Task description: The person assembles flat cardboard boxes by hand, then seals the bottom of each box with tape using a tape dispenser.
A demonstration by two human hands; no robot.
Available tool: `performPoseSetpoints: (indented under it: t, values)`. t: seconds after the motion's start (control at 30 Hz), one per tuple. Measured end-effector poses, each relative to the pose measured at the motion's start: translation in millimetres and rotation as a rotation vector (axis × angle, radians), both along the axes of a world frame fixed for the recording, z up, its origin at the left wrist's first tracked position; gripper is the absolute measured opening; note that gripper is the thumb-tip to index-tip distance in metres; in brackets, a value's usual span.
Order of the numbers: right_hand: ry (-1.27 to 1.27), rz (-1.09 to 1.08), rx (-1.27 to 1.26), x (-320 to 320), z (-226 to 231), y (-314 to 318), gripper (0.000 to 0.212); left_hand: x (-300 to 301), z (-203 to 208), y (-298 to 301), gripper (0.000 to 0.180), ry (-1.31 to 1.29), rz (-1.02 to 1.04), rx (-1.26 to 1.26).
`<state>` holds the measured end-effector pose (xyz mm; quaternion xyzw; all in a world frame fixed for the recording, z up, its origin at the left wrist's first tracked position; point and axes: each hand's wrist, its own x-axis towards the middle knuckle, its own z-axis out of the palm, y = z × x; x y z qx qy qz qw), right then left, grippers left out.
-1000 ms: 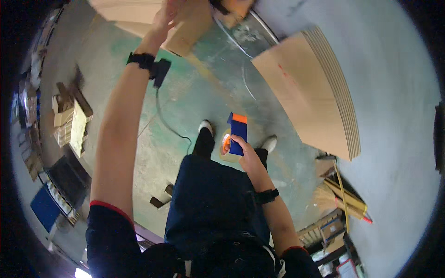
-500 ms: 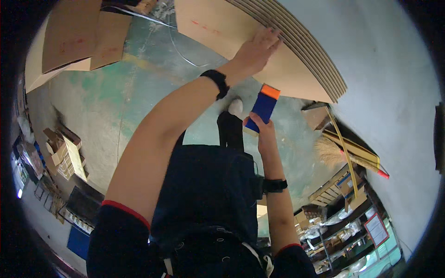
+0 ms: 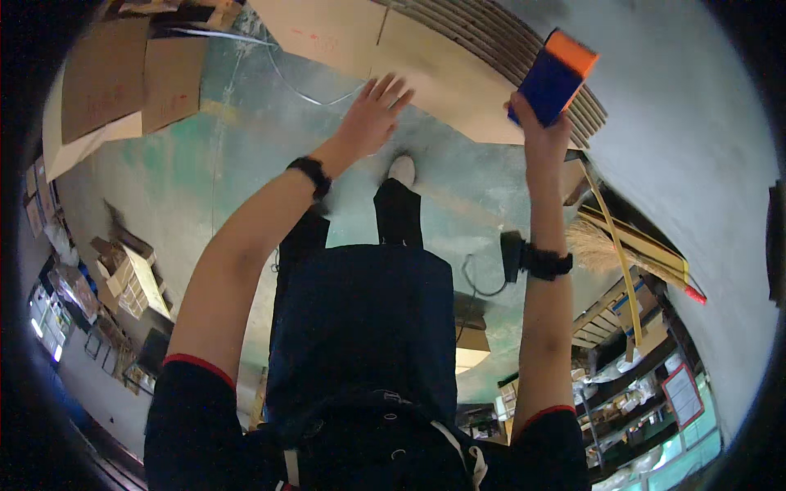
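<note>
Up at the right, my right hand grips a dark blue block-shaped object with an orange end; its exact kind is unclear. The block is in front of the layered edges of a stack of flat cardboard sheets, by the grey wall; whether it touches them I cannot tell. My left hand is empty, its fingers spread, just in front of the near edge of the stack. Dark bands with small fittings circle both wrists.
Open cardboard boxes stand at the far left. A straw broom and a yellow strip lie by the wall on the right, with loaded shelves nearer me. A smaller open carton rests on the left floor.
My left hand has come off the cardboard and moved left and toward me. My right hand has carried the blue-and-orange block up and right to the stack's edge.
</note>
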<state>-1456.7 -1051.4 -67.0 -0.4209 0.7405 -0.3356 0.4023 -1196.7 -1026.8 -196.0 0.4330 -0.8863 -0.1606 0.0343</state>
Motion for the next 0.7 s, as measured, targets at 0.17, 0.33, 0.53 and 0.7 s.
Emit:
performPoseSetpoints:
  t: [0.17,0.33,0.53,0.7]
  values:
    - [-0.269,0.056,-0.055,34.7,-1.0,-9.9,0.022,-47.6,21.8,-84.3,0.067,-0.14,0.167,-0.265]
    - [-0.207,0.041,0.109,32.6,-13.1,22.8,0.027,-43.2,17.5,-75.6,0.056,-0.192,0.179,-0.419]
    - [0.454,0.311,-0.098,-2.8,-30.0,-24.1,0.058,-18.6,23.2,-43.4,0.045,0.056,0.277,-0.013]
    - [0.99,0.759,-0.073,29.6,-35.9,3.5,0.075,10.4,33.4,13.3,0.042,-0.025,0.455,-0.005]
